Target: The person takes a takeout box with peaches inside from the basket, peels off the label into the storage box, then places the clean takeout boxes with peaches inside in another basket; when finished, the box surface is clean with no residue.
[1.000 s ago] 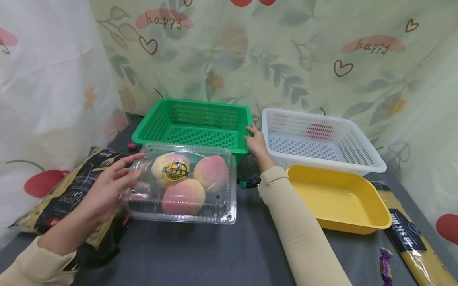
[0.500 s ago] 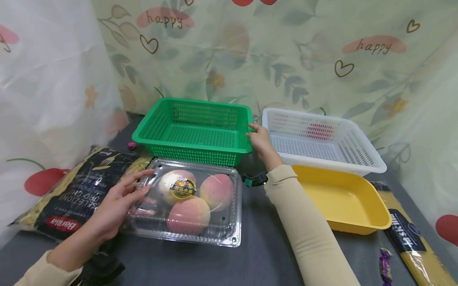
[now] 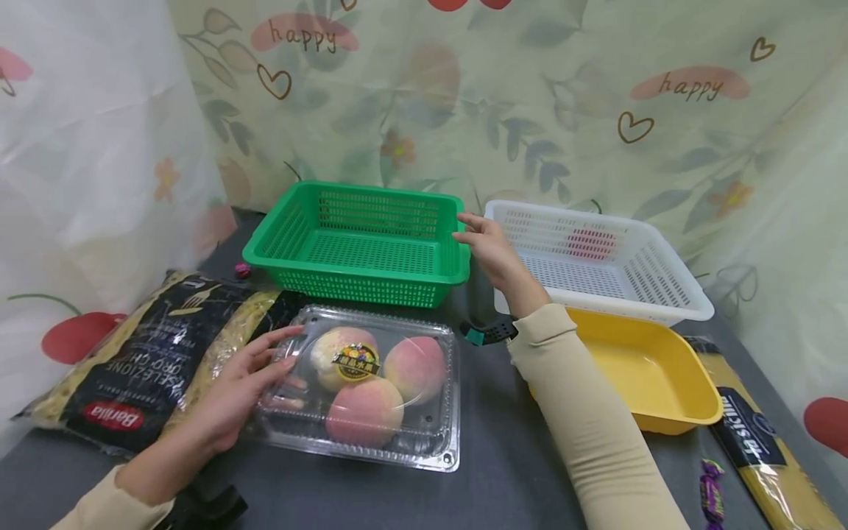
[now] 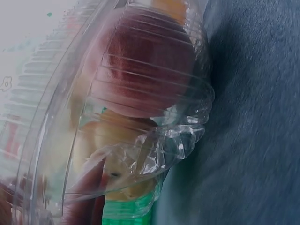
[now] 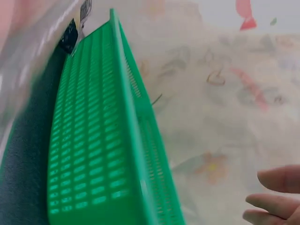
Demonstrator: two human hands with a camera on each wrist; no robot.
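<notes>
Three pink-and-yellow peaches (image 3: 364, 412) sit in a clear plastic clamshell box (image 3: 430, 449) with a round label on its lid. My left hand (image 3: 232, 397) grips the box's left side, and some of its fingers show through the plastic. Through the ribbed wall in the left wrist view, a peach (image 4: 145, 65) appears close up, with a fingertip (image 4: 86, 197) below. Behind the box stands a green perforated basket (image 3: 358, 283). My right hand (image 3: 497, 254) is at its right rim with fingers loosely extended, holding nothing. The right wrist view shows these fingers (image 5: 276, 204) apart from the basket.
Left of the box lies a Barilla pasta bag (image 3: 146, 361), with a small wrapped candy (image 3: 243, 270) behind it. At right are a white basket (image 3: 596, 298), a yellow tray (image 3: 662, 390), a pasta packet (image 3: 755, 442) and a purple candy (image 3: 712, 493).
The peach box has come down and toward me, slightly right, with my left hand on it. My right hand has shifted a little right along the green basket's rim.
</notes>
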